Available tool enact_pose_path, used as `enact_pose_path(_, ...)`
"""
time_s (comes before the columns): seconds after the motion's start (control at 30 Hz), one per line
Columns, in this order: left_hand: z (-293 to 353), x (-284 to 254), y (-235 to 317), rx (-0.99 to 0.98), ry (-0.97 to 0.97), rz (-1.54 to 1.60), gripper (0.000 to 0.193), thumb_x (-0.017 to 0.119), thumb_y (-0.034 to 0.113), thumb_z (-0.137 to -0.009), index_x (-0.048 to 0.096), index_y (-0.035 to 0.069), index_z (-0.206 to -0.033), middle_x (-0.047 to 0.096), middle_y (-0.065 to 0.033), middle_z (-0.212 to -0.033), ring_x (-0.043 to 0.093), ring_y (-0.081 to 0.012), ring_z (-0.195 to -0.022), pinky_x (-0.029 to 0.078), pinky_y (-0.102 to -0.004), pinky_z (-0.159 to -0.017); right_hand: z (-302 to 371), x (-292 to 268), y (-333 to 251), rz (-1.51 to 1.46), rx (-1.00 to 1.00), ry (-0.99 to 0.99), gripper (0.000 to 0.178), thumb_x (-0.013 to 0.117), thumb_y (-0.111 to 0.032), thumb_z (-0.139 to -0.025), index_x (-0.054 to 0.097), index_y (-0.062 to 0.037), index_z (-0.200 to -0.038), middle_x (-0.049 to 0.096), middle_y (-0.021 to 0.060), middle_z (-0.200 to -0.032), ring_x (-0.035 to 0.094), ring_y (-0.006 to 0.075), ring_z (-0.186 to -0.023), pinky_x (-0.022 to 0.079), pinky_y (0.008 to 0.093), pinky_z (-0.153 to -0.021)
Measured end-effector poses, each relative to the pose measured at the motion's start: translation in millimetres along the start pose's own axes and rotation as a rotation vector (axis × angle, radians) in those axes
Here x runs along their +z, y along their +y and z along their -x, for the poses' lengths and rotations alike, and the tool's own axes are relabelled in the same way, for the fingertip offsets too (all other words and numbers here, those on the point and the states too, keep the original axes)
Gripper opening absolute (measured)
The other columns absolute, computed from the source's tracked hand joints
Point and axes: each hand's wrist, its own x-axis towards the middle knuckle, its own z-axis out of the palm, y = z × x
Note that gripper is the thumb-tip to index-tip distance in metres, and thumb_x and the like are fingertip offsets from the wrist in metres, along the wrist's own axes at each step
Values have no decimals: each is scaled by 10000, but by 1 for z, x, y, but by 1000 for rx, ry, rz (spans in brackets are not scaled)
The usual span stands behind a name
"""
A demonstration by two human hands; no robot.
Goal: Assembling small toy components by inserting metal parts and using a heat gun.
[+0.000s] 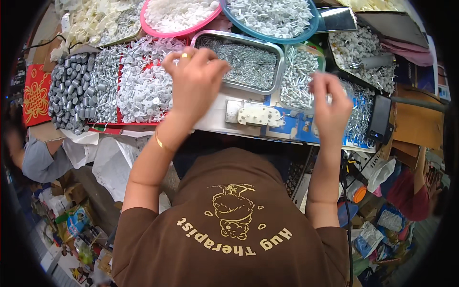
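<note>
My left hand, with a ring on one finger, is bent over the heap of white disc-headed pieces and the left end of a metal tray of tiny metal pins. Its fingers curl closed; anything in them is hidden. My right hand hovers by a container of small silvery parts, fingers drawn together, and I cannot make out what they hold. Between the hands a white moulded plastic piece lies beside a small metal block at the table's near edge.
Grey cylinders pile up at the left. Behind stand a pink basin and a teal basin of white pieces. A black tray and a dark phone-like device sit right. Other people's arms show at both sides.
</note>
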Motion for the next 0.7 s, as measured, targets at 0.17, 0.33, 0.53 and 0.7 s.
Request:
enact_pose_path(0.17, 6, 36, -31, -53, -155, 53, 119, 802, 256, -762, 735, 165, -728, 622, 16, -822, 576, -216, -897, 283, -453, -912, -102, -45, 111, 444, 134, 482, 522, 710, -411, -916, 605, -15, -1239, 728, 158, -972, 685, 278, -870, 521, 396, -802)
enact_pose_path(0.33, 4, 37, -28, -106, -148, 167, 125, 796, 244, -781, 707, 158, -761, 619, 19, -817, 574, -204, -883, 281, -443, -905, -151, -84, 161, 842, 542, 269, 1178, 669, -684, -796, 78, -5, -1555, 627, 317, -1274, 568, 493, -1235, 427, 516, -1047)
enact_pose_path(0.53, 4, 38, -28, -154, -102, 142, 71, 747, 196, -808, 689, 158, -825, 631, 24, -811, 584, -196, -885, 281, -446, -917, -152, -80, 185, 569, 281, 593, 1046, 802, -447, -812, 221, 63, -1515, 623, 350, -1233, 623, 454, -1175, 467, 482, -1015)
enact_pose_path(0.7, 9, 39, -35, -97, -51, 176, 93, 763, 211, -802, 691, 153, -793, 683, 41, -853, 594, -174, -891, 277, -442, -936, -133, -83, 110, -475, -75, 799, 544, 765, -112, -868, 459, 47, -1288, 652, 197, -1032, 685, 258, -925, 581, 348, -785)
